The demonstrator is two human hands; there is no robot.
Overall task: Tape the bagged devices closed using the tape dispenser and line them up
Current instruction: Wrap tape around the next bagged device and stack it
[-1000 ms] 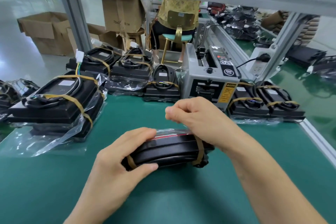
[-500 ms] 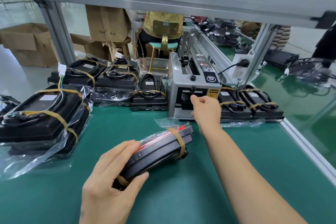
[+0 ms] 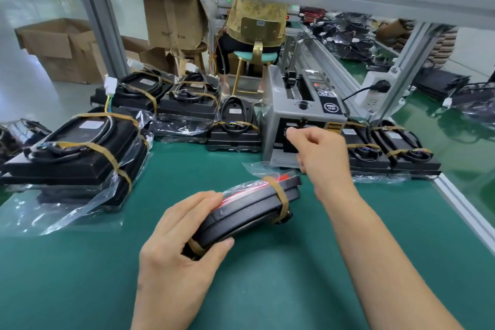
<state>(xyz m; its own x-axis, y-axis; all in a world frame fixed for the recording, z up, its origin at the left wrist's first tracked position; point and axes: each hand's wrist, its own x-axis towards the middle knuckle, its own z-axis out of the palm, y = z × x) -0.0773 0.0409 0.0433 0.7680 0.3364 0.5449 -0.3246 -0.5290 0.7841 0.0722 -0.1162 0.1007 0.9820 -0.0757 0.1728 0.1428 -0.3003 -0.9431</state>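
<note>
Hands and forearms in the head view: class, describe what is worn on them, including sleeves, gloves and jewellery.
Both the left hand and the right hand are bare, with no gloves. No rings, watch or wristband show. Both forearms are uncovered as far as the frame's lower edge; no sleeve is in view.

Black device (tan bands), grey dispenser, green mat.

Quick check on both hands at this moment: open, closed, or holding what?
Left hand: grips the bagged device.
Right hand: fingers curled at the tape dispenser outlet; whether they pinch tape cannot be told.
</note>
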